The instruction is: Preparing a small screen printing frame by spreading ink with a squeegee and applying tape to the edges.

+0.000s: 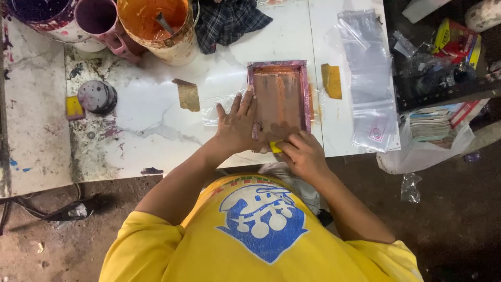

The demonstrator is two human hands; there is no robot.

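Near the table's (156,120) front edge, the left hand (237,125), fingers spread flat, steadies the small framed screen (279,96) while the right hand (302,154) pinches a yellow scraper (275,147) against it.

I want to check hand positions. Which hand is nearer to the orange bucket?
Left. The left hand rests on the frame's left edge, below the orange bucket; the right hand is lower, at the frame's bottom.

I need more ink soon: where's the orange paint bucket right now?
In the head view, the orange paint bucket stands at the table's far edge, left of the printing frame, between the pink cup and checked cloth.
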